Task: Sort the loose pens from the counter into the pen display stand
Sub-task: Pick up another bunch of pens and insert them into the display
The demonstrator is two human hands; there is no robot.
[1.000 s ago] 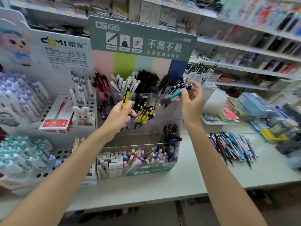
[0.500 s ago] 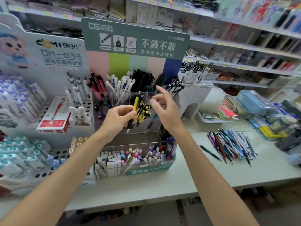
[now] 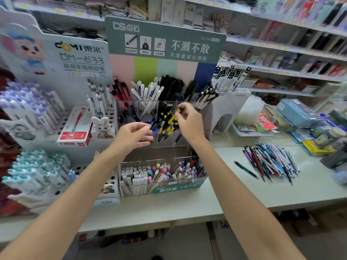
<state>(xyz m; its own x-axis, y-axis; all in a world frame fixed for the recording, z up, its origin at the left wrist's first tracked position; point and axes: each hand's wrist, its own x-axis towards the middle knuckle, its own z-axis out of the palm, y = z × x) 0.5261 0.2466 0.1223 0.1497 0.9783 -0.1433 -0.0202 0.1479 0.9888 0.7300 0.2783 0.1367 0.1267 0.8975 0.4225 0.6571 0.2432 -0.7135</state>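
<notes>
right hand [image 3: 189, 122] fingertips pinching a yellow-and-black pen [image 3: 171, 120] in middle tier of clear acrylic tiered pen display stand [image 3: 165, 145] | left hand [image 3: 133, 135] fingers curled loosely, grip unclear | loose multicoloured pen pile [image 3: 272, 162] on pale green counter [image 3: 187, 203], right of stand, apart

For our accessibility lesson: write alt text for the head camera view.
Two bare hands, left hand and right hand, reach into a clear pen display stand among yellow-and-black pens. A pile of loose pens lies on the counter to the right.
</notes>
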